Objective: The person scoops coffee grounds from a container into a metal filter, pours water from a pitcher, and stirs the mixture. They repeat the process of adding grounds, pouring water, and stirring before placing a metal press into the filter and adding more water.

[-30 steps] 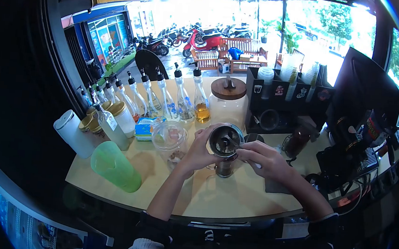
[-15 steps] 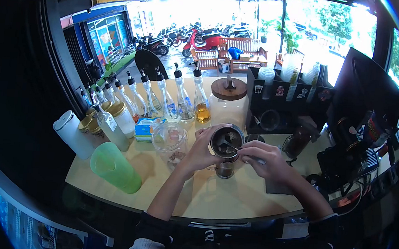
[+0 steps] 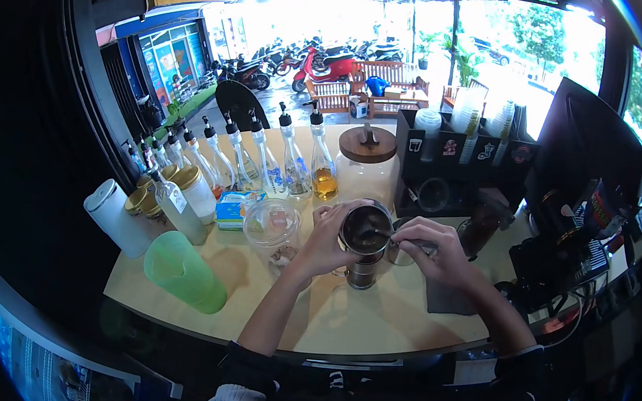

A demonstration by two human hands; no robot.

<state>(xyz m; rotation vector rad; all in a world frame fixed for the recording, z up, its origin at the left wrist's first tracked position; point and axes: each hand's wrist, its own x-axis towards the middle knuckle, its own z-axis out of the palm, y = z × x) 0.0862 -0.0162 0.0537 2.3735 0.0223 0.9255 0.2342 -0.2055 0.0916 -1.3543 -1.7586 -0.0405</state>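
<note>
My left hand [image 3: 325,244] is wrapped round the side of a round metal cup [image 3: 366,230] with dark contents, its mouth facing up toward me. Between the fingers of my right hand [image 3: 438,251] is the thin handle of a spoon [image 3: 395,236], whose other end is inside the cup. Beneath the cup stands a smaller glass vessel [image 3: 361,273], partly hidden by it. Just left of my left hand is a clear plastic jar [image 3: 272,230] with something in the bottom.
A green pitcher [image 3: 187,273] stands at the front left. Pump bottles [image 3: 297,165] line the back, beside a wood-lidded jar [image 3: 367,170]. A black cup holder [image 3: 459,174] is behind my right hand; a dark cloth [image 3: 449,297] lies at right.
My right hand has shifted slightly right and up with the spoon, and its fingers are more bunched. The cup has barely moved in my left hand.
</note>
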